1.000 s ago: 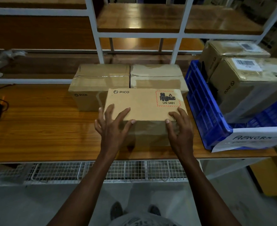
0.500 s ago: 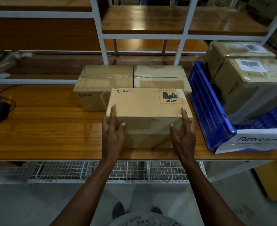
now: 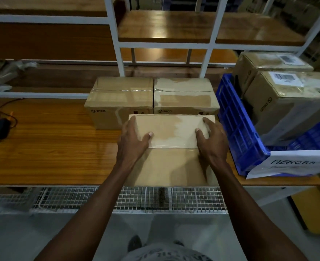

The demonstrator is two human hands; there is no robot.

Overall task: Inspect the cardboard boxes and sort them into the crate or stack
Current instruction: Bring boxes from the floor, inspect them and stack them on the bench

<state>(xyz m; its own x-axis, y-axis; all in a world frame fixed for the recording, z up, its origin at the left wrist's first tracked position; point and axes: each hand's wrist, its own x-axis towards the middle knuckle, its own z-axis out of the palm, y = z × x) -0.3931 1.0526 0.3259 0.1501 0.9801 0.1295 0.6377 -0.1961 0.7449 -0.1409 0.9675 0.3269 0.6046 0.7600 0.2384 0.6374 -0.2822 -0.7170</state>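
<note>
While both hands grip a box (image 3: 171, 134), wooden shelving (image 3: 210, 29) looms behind.

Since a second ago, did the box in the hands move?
Yes. The held box tipped toward the person; its printed face, earlier on top, no longer shows. The two boxes behind stayed put.

The scene is dim and warm-toned, with light falling from above and behind the shelving. A bright glare patch sits on the wooden upper shelf (image 3: 166, 29), and softer sheen streaks the workbench (image 3: 51, 147) along its left half. Clear tape on the held box (image 3: 171, 136) gleams between the hands. Soft shadows fall from the wrists onto the box's near face. Wide-angle distortion bows the white shelf posts (image 3: 115, 34) and stretches the blue crate (image 3: 236, 129) at the right edge. The floor and lower corners are blurred and murky.
</note>
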